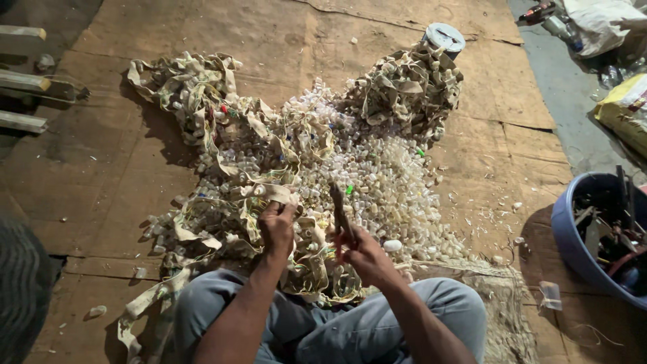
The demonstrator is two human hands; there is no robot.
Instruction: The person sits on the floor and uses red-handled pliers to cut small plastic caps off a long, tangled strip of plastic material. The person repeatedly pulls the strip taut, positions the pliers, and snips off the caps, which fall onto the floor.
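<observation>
My left hand (278, 226) grips a cream fabric strip (273, 193) studded with small white plastic caps, part of a long tangled strip (192, 94) heaped on the floor. My right hand (360, 249) is closed around a dark pair of pliers (339, 205) that points up and away from me, just right of the strip. A wide pile of loose white caps (387, 175) lies spread in front of both hands, with a few green and blue ones among them. A second clump of strip (411, 87) sits at the far right of the pile. My knees in grey trousers (317, 323) are below.
Brown cardboard sheets (135, 175) cover the floor. A round tin (443, 37) stands behind the far clump. A blue tub (576, 236) holding tools and scrap is at the right, with sacks (627, 101) and bottles beyond. Wooden slats (23, 81) lie far left.
</observation>
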